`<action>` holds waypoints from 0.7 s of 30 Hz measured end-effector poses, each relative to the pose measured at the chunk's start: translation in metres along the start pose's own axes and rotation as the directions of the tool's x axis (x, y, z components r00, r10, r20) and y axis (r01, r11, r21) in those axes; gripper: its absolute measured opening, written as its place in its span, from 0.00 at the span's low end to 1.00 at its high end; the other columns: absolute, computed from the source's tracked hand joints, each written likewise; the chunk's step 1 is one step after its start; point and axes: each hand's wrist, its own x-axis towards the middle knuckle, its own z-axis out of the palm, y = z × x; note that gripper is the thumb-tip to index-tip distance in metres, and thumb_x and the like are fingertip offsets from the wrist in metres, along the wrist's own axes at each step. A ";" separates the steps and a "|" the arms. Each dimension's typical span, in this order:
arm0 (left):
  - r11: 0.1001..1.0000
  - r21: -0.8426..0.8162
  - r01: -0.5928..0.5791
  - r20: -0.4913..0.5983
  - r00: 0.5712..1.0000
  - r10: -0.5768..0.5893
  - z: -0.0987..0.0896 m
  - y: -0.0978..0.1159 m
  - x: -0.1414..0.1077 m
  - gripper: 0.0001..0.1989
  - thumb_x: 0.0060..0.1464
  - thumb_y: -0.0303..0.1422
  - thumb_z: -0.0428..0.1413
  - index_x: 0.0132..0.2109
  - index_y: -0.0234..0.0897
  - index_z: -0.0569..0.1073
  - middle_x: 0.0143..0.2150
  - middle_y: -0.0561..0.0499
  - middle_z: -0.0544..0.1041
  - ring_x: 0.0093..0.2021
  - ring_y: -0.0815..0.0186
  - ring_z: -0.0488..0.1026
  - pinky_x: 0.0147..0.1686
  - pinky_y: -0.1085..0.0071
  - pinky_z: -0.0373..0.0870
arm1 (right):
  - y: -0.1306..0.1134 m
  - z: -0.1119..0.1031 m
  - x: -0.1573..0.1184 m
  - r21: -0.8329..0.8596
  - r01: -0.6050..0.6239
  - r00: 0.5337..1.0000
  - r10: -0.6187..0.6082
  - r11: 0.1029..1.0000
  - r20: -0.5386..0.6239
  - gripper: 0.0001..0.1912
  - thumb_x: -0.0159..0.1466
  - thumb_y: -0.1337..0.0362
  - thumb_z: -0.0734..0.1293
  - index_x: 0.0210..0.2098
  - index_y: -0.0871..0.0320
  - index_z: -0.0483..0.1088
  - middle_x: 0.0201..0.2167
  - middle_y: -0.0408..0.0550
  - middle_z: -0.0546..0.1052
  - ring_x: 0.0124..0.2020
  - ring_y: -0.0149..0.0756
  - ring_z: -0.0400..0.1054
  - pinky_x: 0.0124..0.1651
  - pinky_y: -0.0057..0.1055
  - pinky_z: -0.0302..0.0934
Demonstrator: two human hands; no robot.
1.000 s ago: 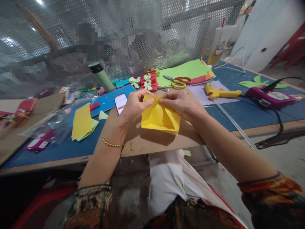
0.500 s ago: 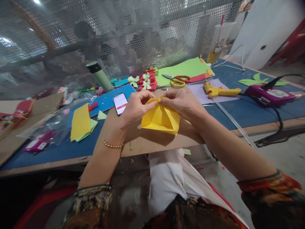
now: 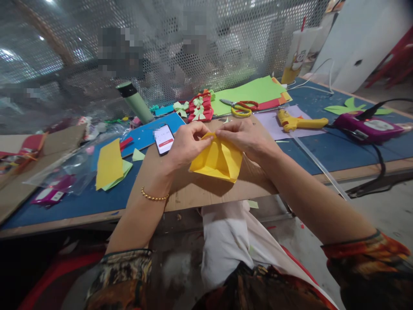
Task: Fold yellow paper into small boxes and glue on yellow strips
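Note:
A folded piece of yellow paper hangs between my hands, its lower part opened out like a pocket. My left hand pinches its top edge from the left. From the right, my right hand pinches the same top edge, the fingertips of both hands nearly touching. Beneath them lies a brown cardboard sheet. Just left of my left hand is a phone with a lit screen. Yellow-handled and red-handled scissors lie beyond my hands.
On the blue table are a yellow glue gun, a purple device, green paper sheets, red pieces with pale green bows, a green bottle, yellow paper and a drink cup.
The yellow paper has shifted and tilted slightly to the left, its lower edge lower at the right. Both hands keep their pinch, with small finger movements.

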 end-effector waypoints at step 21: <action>0.972 -0.207 0.112 0.049 0.993 -0.104 -0.003 0.005 -0.002 0.15 0.59 0.43 0.67 0.32 0.37 0.78 0.31 0.49 0.80 0.32 0.66 0.74 0.32 0.70 0.70 | 0.004 -0.002 0.003 -0.082 0.040 0.999 -0.040 0.996 -0.003 0.17 0.61 0.62 0.76 0.20 0.57 0.69 0.20 0.40 0.70 0.24 0.26 0.60 0.25 0.25 0.52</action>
